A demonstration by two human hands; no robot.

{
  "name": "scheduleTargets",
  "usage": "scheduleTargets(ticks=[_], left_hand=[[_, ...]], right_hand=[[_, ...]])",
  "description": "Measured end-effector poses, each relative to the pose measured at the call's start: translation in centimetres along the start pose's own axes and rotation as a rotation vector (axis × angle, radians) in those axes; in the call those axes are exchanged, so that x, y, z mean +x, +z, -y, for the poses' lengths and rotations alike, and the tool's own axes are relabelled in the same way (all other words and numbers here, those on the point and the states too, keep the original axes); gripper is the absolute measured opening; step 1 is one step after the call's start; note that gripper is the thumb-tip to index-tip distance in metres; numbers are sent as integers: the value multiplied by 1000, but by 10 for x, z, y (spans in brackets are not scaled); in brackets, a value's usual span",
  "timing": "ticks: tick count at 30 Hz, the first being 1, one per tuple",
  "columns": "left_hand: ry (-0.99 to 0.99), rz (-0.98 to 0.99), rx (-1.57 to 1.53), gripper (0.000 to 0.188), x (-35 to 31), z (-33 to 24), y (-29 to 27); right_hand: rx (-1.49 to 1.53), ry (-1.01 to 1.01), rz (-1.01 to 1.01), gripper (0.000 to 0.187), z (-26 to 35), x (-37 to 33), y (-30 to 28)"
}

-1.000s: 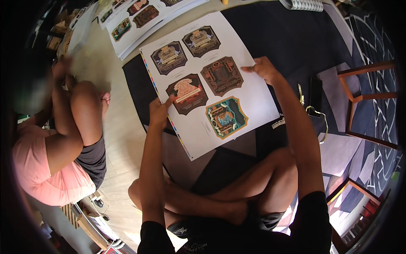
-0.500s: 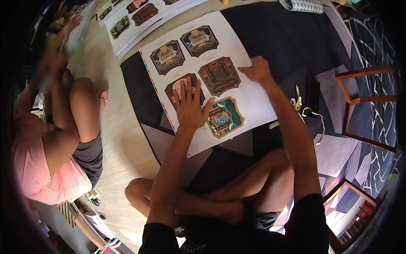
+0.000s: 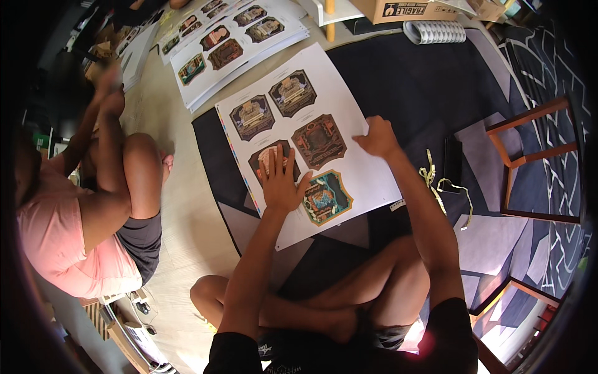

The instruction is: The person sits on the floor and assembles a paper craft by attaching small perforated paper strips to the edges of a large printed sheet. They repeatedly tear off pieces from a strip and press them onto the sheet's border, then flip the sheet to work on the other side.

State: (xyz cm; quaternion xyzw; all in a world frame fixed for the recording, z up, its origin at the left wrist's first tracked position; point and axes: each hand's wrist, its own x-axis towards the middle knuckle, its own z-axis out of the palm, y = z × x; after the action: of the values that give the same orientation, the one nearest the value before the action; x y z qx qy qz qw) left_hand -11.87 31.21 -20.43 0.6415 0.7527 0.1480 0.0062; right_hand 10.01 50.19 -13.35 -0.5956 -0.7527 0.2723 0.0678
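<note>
A large white printed sheet point(image 3: 367, 181) lies on the dark patterned mat, bearing several ornate label-shaped designs in brown, black and teal. My left hand point(image 3: 283, 185) rests flat on it with spread fingers, partly covering a red-and-black design point(image 3: 258, 163). Just below that hand's thumb sits the teal design with an orange border point(image 3: 328, 198). At the sheet's right edge is my right hand point(image 3: 377, 138), its fingers curled and one digit pointing left over the paper. Whatever those curled fingers hold, if anything, is hidden.
Similar printed sheets point(image 3: 205, 84) are stacked on the floor at the far left. A person in a pink shirt point(image 3: 103, 249) sits at left. Right of me lie a yellow tape point(image 3: 430, 177), a black flat object point(image 3: 453, 163) and wooden frames point(image 3: 539, 215). Behind are a patterned roll point(image 3: 434, 32) and a cardboard box point(image 3: 414, 10).
The view has tipped upward, bringing the box and more of the far sheets into sight. Both my hands keep nearly the same places on the sheet.
</note>
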Motion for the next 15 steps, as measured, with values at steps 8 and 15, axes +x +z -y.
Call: scheduleTargets(ticks=[8, 15], left_hand=[[-72, 102, 155, 78, -2, -11, 1], [55, 26, 81, 74, 1, -18, 4]], right_hand=[[-76, -14, -2, 45, 27, -48, -22], [-153, 196, -507, 61, -179, -74, -54]])
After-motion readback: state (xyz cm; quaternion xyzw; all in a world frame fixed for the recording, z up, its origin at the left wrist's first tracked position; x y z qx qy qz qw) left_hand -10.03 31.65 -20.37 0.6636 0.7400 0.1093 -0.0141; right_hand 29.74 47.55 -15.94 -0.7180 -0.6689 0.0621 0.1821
